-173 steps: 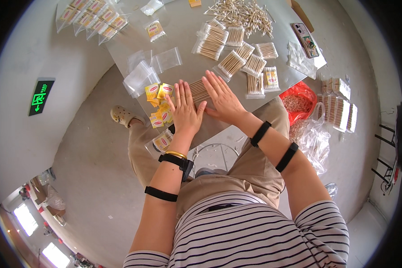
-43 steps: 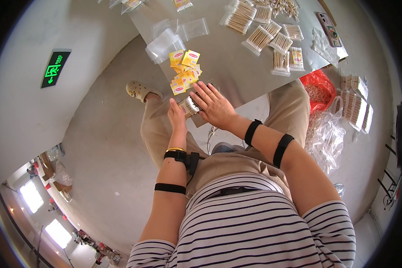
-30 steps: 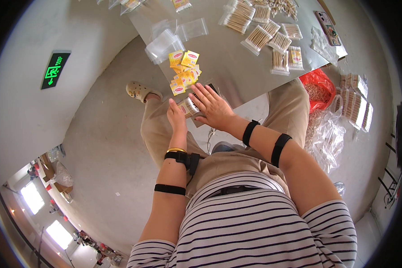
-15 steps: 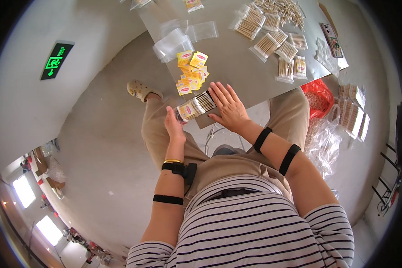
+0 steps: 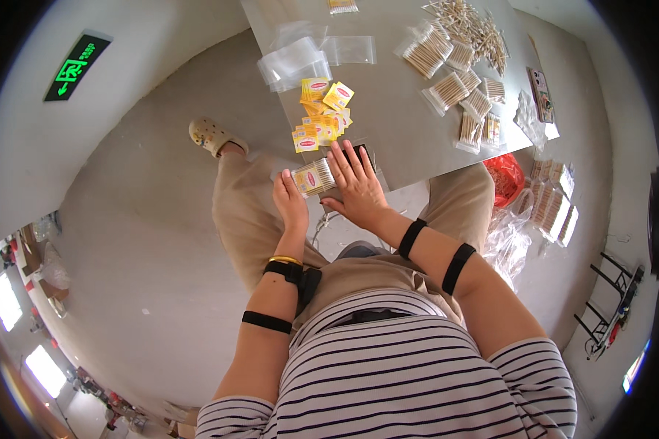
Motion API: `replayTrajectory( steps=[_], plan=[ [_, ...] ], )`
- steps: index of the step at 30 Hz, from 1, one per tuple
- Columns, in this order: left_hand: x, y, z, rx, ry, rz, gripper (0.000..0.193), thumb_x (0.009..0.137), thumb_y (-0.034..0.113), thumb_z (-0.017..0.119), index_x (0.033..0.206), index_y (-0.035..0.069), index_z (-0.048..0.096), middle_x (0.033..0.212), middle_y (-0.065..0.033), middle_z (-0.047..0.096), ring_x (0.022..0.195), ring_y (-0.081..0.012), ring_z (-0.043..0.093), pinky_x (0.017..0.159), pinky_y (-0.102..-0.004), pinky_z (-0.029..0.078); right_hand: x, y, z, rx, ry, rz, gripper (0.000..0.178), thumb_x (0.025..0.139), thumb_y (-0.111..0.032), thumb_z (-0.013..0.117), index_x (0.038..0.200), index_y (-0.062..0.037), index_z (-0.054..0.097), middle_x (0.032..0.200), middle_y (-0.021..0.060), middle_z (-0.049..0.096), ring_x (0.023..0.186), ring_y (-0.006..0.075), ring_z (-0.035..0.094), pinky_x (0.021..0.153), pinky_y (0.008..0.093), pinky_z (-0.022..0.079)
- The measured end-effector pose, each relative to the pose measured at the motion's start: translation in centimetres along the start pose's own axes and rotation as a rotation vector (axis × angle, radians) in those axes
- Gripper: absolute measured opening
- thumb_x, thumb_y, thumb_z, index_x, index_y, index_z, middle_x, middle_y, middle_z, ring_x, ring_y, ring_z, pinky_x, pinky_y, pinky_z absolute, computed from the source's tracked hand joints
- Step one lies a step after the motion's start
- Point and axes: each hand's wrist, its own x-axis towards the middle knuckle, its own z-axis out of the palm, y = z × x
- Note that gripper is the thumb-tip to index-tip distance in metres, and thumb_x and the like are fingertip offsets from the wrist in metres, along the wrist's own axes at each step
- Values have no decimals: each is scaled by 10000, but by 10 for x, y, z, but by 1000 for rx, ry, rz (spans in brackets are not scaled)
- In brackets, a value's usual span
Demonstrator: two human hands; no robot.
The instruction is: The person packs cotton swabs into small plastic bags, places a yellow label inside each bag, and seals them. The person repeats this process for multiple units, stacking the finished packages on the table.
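A clear bag of cotton swabs (image 5: 313,177) with a yellow printed card inside lies at the table's near left corner. My left hand (image 5: 291,199) grips its left end, thumb along the edge. My right hand (image 5: 356,184) lies flat over its right end, fingers stretched out and the fingertips on a dark flat patch (image 5: 367,156) at the table edge. What lies beneath that palm is hidden. Just beyond the bag is a loose pile of yellow cards (image 5: 321,126). Behind the cards are empty clear bags (image 5: 294,66).
Filled swab bags (image 5: 447,91) and a heap of loose swabs (image 5: 476,33) occupy the table's (image 5: 388,124) right side. A phone (image 5: 541,95) rests at its right edge. On the floor to the right are a red bag (image 5: 507,179) and stacked swab packs (image 5: 550,201).
My right hand has slid left over the bag's right end, covering swabs and dark surface that showed before. My left hand still grips the other end. The whole view has shifted slightly.
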Motion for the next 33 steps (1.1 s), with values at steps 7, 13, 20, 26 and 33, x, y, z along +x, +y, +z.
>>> replayTrajectory(
  steps=[7, 13, 20, 26, 33],
  plan=[
    [-1, 0, -2, -1, -34, -14, 451, 1132, 337, 413, 875, -16, 522, 744, -173, 547, 648, -270, 500, 643, -406, 433, 3, -7, -3, -29, -2, 0, 973, 951, -638, 559, 1609, 25, 285, 1719, 164, 183, 1597, 375, 110, 1283, 558, 114],
    [-9, 2, -14, -642, -6, -554, 404, 1068, 461, 555, 1067, 59, 598, 942, -43, 647, 872, -194, 615, 775, -374, 490, -3, 6, -6, 61, 37, -11, 934, 944, -524, 634, 1608, 25, 273, 1699, 174, 221, 1587, 353, 162, 1288, 530, 130],
    [-36, 19, -5, -982, -66, -724, 490, 925, 398, 799, 1277, 129, 588, 1196, 15, 637, 1101, -112, 558, 947, -334, 420, -12, -1, -13, 453, 109, 195, 796, 861, -179, 748, 1552, 6, 399, 1409, 194, 471, 1311, 378, 457, 1151, 485, 361],
    [-30, 17, 26, -1064, 87, -737, 418, 878, 290, 865, 1193, 125, 643, 1030, 36, 686, 840, -94, 616, 737, -238, 459, 3, -13, 21, 681, 161, 266, 681, 880, -58, 664, 1528, -22, 457, 1338, 208, 477, 1262, 379, 471, 1105, 448, 398],
    [-33, 24, 25, -1079, 139, -732, 377, 856, 269, 885, 1120, 84, 689, 1002, -1, 720, 872, -132, 675, 792, -290, 547, 5, -23, 29, 683, 178, 314, 611, 901, -22, 538, 1509, -21, 471, 1367, 237, 450, 1250, 423, 448, 1124, 494, 377]
  ],
)
